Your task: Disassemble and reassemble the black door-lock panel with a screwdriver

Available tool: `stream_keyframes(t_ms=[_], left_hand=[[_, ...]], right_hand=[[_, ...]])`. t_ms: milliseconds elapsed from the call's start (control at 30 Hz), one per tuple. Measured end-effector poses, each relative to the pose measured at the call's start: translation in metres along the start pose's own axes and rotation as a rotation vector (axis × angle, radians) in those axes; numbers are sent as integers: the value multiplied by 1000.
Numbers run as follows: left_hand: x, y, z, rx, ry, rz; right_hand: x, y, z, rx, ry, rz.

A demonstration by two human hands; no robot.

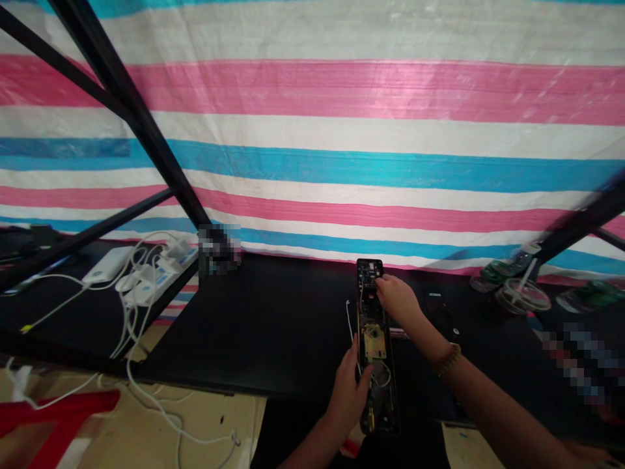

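A long, narrow black device (375, 342) lies lengthwise over the front of the black table, its circuit boards and wires exposed. My left hand (349, 384) grips its lower left side, the thumb over the edge beside a looped white wire (382, 374). At the upper end, my right hand (398, 299) has its fingers pressed together at the right side of the circuit board; what they hold, if anything, is too small to make out. A thin white cable (349, 319) runs along the device's left side.
Behind the black table (254, 319) hangs a striped sheet (312, 156). At right stand a lidded cup (522, 296) with a straw and plastic bottles (500, 270). A white power strip (159, 280) with tangled cables is left, beside dark metal bars (151, 143).
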State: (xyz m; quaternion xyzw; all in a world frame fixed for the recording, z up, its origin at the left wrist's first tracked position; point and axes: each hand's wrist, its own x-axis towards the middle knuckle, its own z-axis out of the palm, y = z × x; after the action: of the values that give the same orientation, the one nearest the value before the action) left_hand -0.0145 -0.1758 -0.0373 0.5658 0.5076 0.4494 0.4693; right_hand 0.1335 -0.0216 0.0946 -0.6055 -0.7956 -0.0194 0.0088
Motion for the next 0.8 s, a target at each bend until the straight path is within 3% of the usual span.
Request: stream_keyframes(t_ms=[267, 800], left_hand=[[0, 2, 0, 50, -30, -5], [2, -2, 0, 29, 28, 12]], right_hand=[[-4, -2, 8, 23, 71, 6], [-6, -1, 7, 150, 149, 57]])
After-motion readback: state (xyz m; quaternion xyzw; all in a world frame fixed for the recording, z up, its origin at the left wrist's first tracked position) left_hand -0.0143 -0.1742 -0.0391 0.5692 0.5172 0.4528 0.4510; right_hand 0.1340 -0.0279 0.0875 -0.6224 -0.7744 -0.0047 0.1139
